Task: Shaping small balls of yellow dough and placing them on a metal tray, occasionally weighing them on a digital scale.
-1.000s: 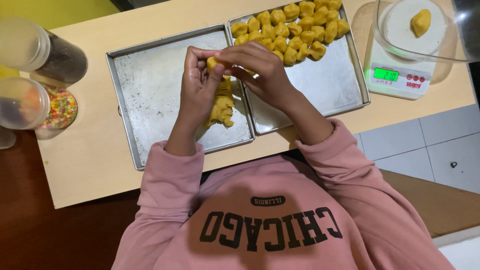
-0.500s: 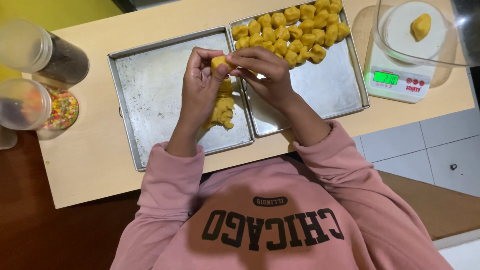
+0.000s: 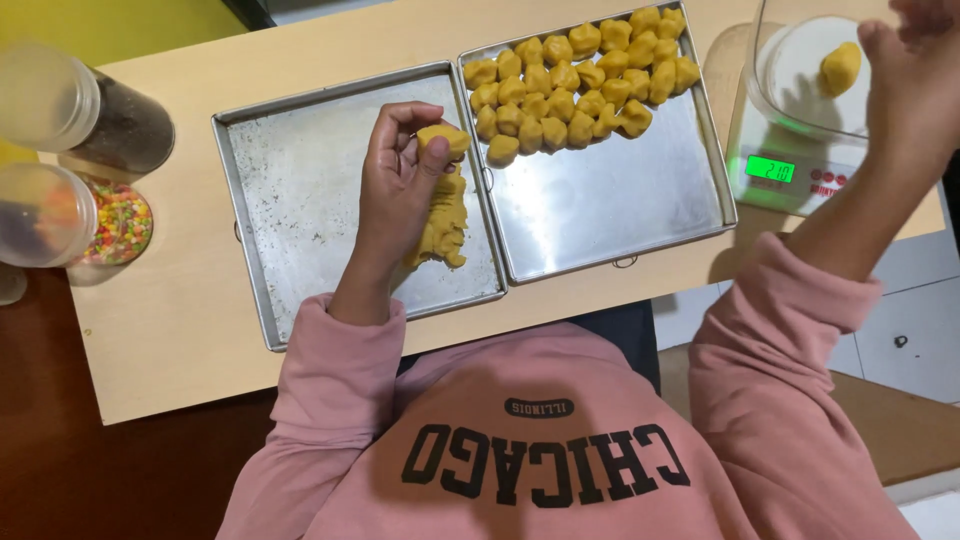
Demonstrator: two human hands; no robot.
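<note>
While the left hand (image 3: 400,185) keeps its grip pinched around a small, rounded lump of yellow dough (image 3: 443,138), thumb on one side and fingertips on the other, the piece sits just above centre of the frame, over the right edge of the left rectangular metal baking tray (image 3: 300,190). It looks soft and light, matte and slightly greasy, likely to dent under any firm squeeze, so a gentle hold around its sides seems best. Directly below the palm lies a larger, ragged mass of the same yellow dough (image 3: 442,225), resting on the tray's scuffed, dull steel floor.

Just beside it, toward the upper middle, the second shiny metal tray (image 3: 610,210) carries a cluster of small yellow dough pieces (image 3: 580,75) packed touching one another along its far end.

At the upper right the right hand (image 3: 915,85) is raised near a clear plastic bowl (image 3: 790,70) holding one yellow dough ball (image 3: 840,68), atop a white digital kitchen scale (image 3: 790,170) with a green lit display; whether its fingers are apart or together cannot be told, as they run off frame.

At the far left stand two clear plastic jars (image 3: 70,150) on the pale wooden counter (image 3: 170,310), one dark inside, one with multicoloured sprinkles.
</note>
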